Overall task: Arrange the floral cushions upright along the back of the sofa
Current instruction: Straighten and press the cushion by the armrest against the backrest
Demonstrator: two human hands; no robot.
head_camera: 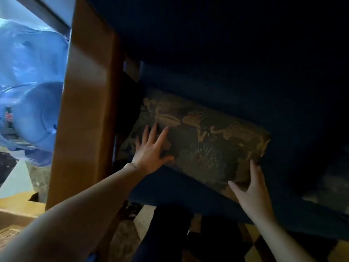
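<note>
Dark blue sofa [226,53], floral cushion [204,146], left hand [151,150] flat, fingers spread, right hand [251,193] loosely cupping its corner, grip unclosed.

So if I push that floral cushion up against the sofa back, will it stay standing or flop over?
The floral cushion looks soft and plump, so it will probably give under the left hand rather than slide stiffly. It seems light for its size. Leaning on the sofa back, it should likely stay up, though it may slump.

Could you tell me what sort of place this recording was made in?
Most likely a home living room: a dark blue sofa with a wooden armrest, a floral cushion propped against its back under both hands, and patterned flooring below.
</note>
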